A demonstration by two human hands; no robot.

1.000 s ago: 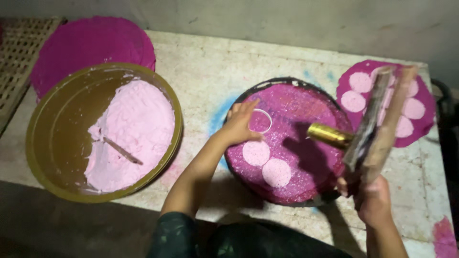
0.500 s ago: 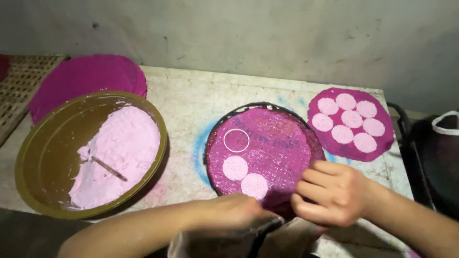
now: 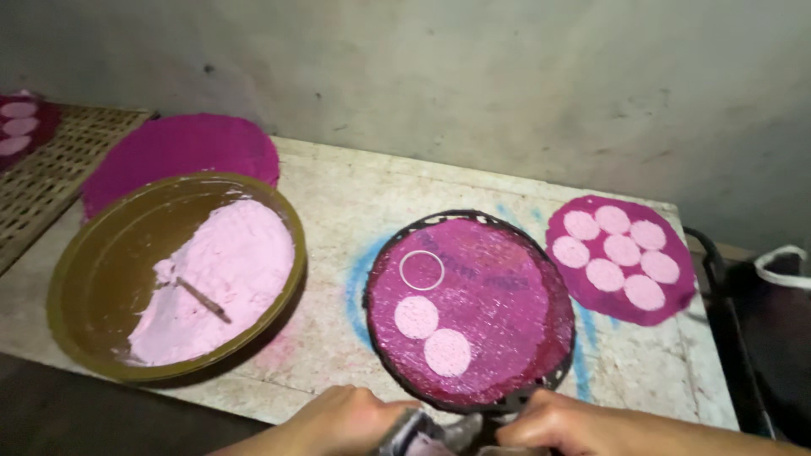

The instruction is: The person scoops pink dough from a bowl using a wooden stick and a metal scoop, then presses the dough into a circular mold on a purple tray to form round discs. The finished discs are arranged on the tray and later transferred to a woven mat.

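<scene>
Hands sit at the bottom edge of the view, at about six o'clock. The left hand (image 3: 342, 418) is curled, its fingers closed around a grey object (image 3: 404, 435) that pokes up between the two hands; what that object is cannot be told. The right hand (image 3: 553, 422) is also curled, knuckles up, just beside the same object, though whether it actually grips it cannot be told.

Just beyond the hands lies a round magenta mesh tray (image 3: 498, 295) with a dark rim, flat on the pale stone table (image 3: 355, 194). On it, toward its nine o'clock side, sit two pale pink discs (image 3: 432, 334) touching each other, and beyond them a thin white ring (image 3: 421, 269) lying flat.

At nine o'clock from the tray stands a wide olive-brown basin (image 3: 101, 279) holding pale pink batter (image 3: 224, 283) heaped to its right side, with a thin stick (image 3: 203, 300) lying in it.

At two o'clock from the tray, a magenta round mat (image 3: 566, 279) carries seven pale pink discs (image 3: 623, 250) set close together. Farther back, at eleven o'clock, a bare magenta mat (image 3: 182, 152) lies partly behind the basin, beside a woven rack (image 3: 51, 169). A dark bag with a white handle (image 3: 781, 270) stands at the right edge. A grey wall (image 3: 473, 76) closes the far side.
</scene>
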